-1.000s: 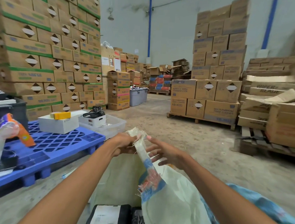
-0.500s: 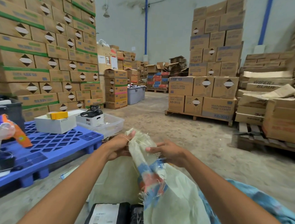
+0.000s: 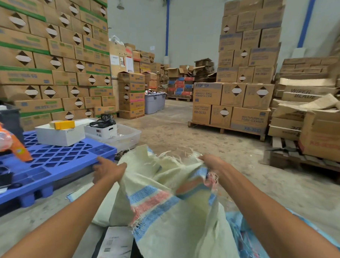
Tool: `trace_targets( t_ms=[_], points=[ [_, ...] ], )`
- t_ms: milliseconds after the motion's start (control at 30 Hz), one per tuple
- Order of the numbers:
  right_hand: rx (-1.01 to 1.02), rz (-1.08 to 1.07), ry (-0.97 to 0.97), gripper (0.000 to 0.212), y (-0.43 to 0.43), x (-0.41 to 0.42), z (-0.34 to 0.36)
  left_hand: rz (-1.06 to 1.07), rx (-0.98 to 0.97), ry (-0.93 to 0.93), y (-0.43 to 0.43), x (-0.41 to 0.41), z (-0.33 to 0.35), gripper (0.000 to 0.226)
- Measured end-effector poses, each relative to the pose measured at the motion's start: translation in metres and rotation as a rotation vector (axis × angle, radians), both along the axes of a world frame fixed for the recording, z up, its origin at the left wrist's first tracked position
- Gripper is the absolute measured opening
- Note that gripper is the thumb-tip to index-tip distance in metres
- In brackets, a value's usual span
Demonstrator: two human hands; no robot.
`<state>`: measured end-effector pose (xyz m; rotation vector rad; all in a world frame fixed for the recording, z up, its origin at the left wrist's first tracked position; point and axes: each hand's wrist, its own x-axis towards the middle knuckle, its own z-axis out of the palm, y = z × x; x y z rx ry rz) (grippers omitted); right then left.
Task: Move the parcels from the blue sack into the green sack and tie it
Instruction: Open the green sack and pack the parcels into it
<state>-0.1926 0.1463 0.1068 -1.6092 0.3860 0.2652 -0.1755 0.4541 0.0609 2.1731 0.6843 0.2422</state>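
One dark parcel (image 3: 115,245) with a white label lies nearest, at the bottom edge of the view, half under the hem of the green sack (image 3: 171,210); whether it sits inside that sack or on the floor (image 3: 184,135) beneath it I cannot tell from this angle. To the right, under the right forearm, the blue sack (image 3: 246,243) lies crumpled and low, touching the green one.

The green sack, pale woven cloth with blue and red stripes, is lifted between the two arms. The left hand (image 3: 109,172) has its fingers curled round the left side of the rim, and the right hand (image 3: 212,163) bunches the frayed right side in a closed grip. The hands are well apart, so the mouth is drawn wide and faces away from the person.

My judgement is that the sack is being opened for loading, not yet tied. The rim is ragged, with loose strands; a hard pull could tear it further or let it slip from the grip, and the mouth would fall shut. Strands may also snag a parcel going in.

Beyond the left hand a blue pallet (image 3: 52,162) carries a white box (image 3: 59,135), with a clear tub (image 3: 126,135) beside it. Stacked cardboard boxes (image 3: 244,97) stand far behind
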Motion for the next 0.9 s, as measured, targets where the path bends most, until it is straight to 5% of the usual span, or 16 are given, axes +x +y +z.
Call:
trace_targets(
  t_ms=[67,133,233,300,333,433,500,600,667,733,833,900],
  points=[
    [0.041,0.042,0.006,0.035,0.008,-0.002,0.009,-0.106,0.267,-0.378,-0.015,-0.007,0.006,0.087],
    [0.067,0.106,-0.01,0.035,0.02,-0.005,0.02,-0.468,0.48,-0.663,-0.033,-0.013,0.019,0.08],
    [0.227,0.226,-0.033,0.031,0.038,-0.011,0.032,-0.875,0.628,-0.52,-0.058,-0.009,0.026,0.074],
    [0.264,0.283,-0.04,0.025,0.04,-0.014,0.04,-0.857,0.452,-0.458,-0.068,-0.003,0.023,0.031],
    [0.218,0.322,-0.048,0.031,0.039,-0.017,0.045,-0.823,0.274,-0.417,-0.07,0.001,0.023,0.029],
    [-0.306,0.239,-0.268,0.088,0.032,-0.015,0.055,-0.683,-0.037,-0.291,-0.071,0.007,0.032,0.033],
    [-0.726,0.095,-0.595,0.099,0.032,-0.017,0.05,-0.562,-0.229,-0.299,-0.074,0.008,0.043,0.022],
    [-1.466,-0.027,-1.2,0.061,0.034,-0.025,0.026,-0.454,-0.57,-0.181,-0.079,0.014,0.059,0.017],
    [-1.561,0.078,-1.51,0.034,0.038,-0.03,0.004,-0.471,-0.715,-0.022,-0.079,0.016,0.068,0.023],
    [-1.421,0.193,-1.422,0.027,0.041,-0.032,-0.017,-0.488,-0.767,0.057,-0.079,0.018,0.074,0.03],
    [-1.408,0.158,-0.873,0.098,0.042,-0.028,-0.042,-0.578,-0.784,0.13,-0.083,0.013,0.084,0.029],
    [-1.419,0.056,-0.738,0.128,0.041,-0.025,-0.047,-0.647,-0.798,0.157,-0.086,0.009,0.091,0.03]
  ],
)
